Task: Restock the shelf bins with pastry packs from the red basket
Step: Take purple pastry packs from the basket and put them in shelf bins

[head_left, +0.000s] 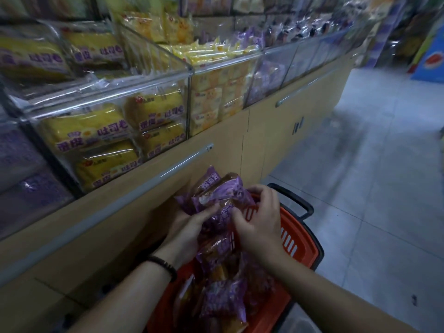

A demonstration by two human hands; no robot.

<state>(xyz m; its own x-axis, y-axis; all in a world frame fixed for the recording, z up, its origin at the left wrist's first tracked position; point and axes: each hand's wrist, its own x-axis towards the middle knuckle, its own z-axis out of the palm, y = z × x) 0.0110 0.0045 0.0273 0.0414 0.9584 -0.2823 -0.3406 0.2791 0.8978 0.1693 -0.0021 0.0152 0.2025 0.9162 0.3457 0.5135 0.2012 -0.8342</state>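
Here, a bunch of purple pastry packs (219, 188) stands on end over the red basket (301, 241), long axes pointing up toward the shelf bins (103, 98), with fingers of the left hand (189, 228) curled under its left side and fingers of the right hand (260, 218) pinching its right edge.

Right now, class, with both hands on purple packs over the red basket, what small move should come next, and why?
Probably lift the purple packs clear of the red basket. The left hand and right hand both grip them above its rim. The bin straight ahead holds yellow packs; the lower bin to the left shows purple ones, a likelier target.
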